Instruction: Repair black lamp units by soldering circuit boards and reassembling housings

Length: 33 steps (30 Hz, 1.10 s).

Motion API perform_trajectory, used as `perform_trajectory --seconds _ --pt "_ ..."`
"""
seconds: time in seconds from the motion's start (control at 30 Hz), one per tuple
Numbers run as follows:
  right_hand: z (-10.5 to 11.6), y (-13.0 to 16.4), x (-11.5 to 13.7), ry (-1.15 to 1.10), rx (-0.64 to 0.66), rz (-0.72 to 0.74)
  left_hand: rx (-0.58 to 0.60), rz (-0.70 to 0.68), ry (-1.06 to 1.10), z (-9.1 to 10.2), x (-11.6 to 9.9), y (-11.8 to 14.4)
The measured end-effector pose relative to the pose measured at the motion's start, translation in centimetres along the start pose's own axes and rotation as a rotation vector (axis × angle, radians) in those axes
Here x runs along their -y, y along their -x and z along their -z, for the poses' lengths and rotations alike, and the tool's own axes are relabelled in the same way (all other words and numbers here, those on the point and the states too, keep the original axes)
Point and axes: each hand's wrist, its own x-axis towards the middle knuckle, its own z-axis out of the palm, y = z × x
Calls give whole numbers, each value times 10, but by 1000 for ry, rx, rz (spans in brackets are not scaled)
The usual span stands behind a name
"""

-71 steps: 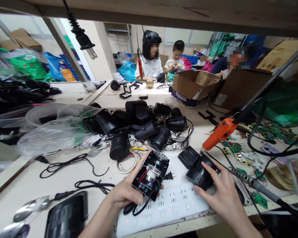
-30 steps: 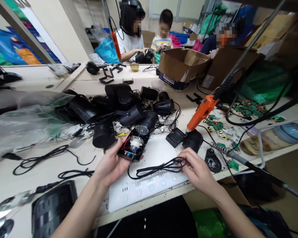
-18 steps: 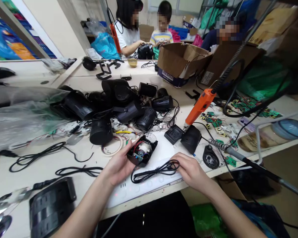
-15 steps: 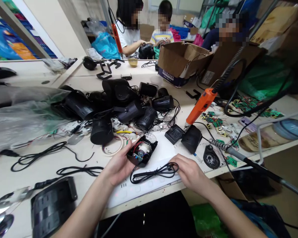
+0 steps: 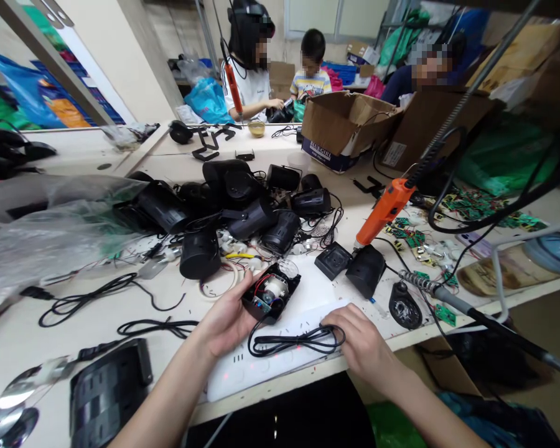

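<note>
Cardboard box [image 5: 343, 127] reads "BLUE GIRL"; left hand [image 5: 224, 320] grips open unit [image 5: 271, 292], right hand [image 5: 361, 339] pinches cord [image 5: 294, 341].

Opened housing [image 5: 271, 292] lies behind the power strip [image 5: 242, 370], cord [image 5: 298, 340] on it.

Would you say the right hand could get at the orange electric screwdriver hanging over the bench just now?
Probably yes. The right hand rests on the bundled black cord, and the orange screwdriver hangs up and to its right with nothing between them; it would likely have to leave the cord first.

Bright, even light; perhaps edge-warped.
</note>
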Motion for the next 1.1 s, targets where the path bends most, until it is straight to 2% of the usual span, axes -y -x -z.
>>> perform_trajectory --seconds 0.13,0.3,0.43,0.67,0.9,1.1 --pt "-4 0 4 -130 -55 -125 -21 -7 3 -1 1 0" --pt "-11 7 3 -163 -108 -210 -16 -44 15 5 3 -2" --pt "-14 8 0 -185 -115 -211 44 -58 -14 7 5 -2" --pt "-15 5 -1 -197 -151 -167 38 -106 -15 2 9 1" --pt "-17 4 -6 -286 -156 -200 30 -144 8 -3 13 8" --pt "-15 2 -9 -405 -178 -250 72 -167 0 -3 17 12"
